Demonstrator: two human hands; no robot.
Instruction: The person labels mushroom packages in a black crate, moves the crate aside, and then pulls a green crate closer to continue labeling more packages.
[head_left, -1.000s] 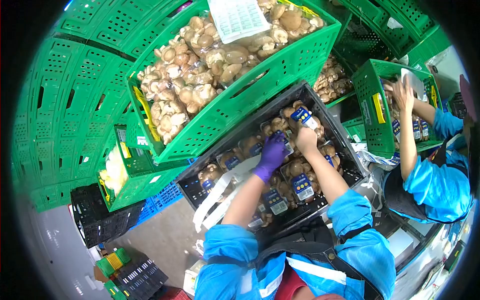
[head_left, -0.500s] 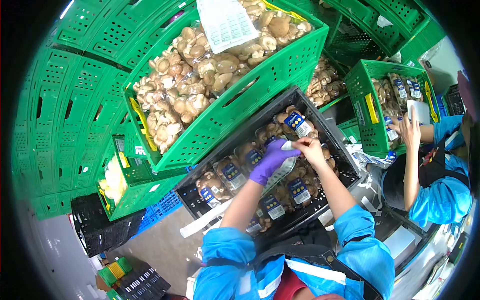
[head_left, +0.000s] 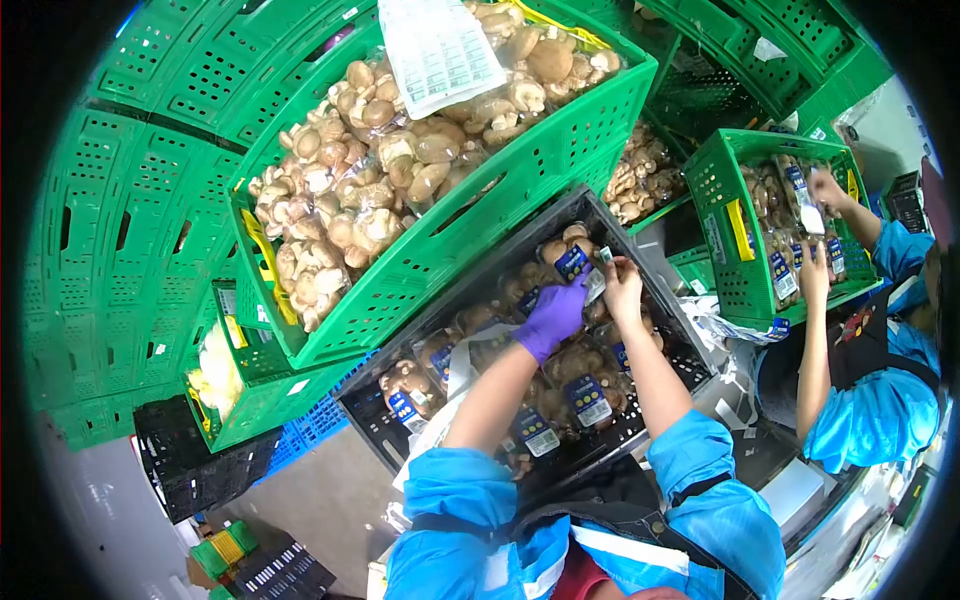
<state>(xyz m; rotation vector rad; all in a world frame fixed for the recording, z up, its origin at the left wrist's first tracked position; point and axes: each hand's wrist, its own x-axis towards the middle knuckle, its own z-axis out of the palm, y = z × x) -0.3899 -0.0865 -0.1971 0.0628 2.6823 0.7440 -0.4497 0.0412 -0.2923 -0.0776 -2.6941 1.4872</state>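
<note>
A black crate (head_left: 480, 283) in front of me holds several plastic-wrapped mushroom packs with blue-and-white labels. My left hand (head_left: 555, 318), in a purple glove, is closed over the upper packs. A white label strip (head_left: 462, 368) runs from under its wrist down past my forearm; its held end is mostly hidden. My bare right hand (head_left: 622, 292) pinches a small sticker (head_left: 606, 255) just right of the far mushroom pack (head_left: 572, 262). Nearer to me, another mushroom pack (head_left: 590, 398) lies label up below both hands.
A large green crate (head_left: 470, 215) heaped with loose and bagged mushrooms stands beyond the black crate, a printed white bag (head_left: 440, 60) on top. At right, a co-worker's hands (head_left: 815, 270) work over a green crate (head_left: 735, 235) of packs. Stacked green crates (head_left: 120, 230) line the left.
My right hand has moved up from the label strip and now has a small sticker at its fingertips. The strip has shifted left and down. The co-worker's hands have moved apart.
</note>
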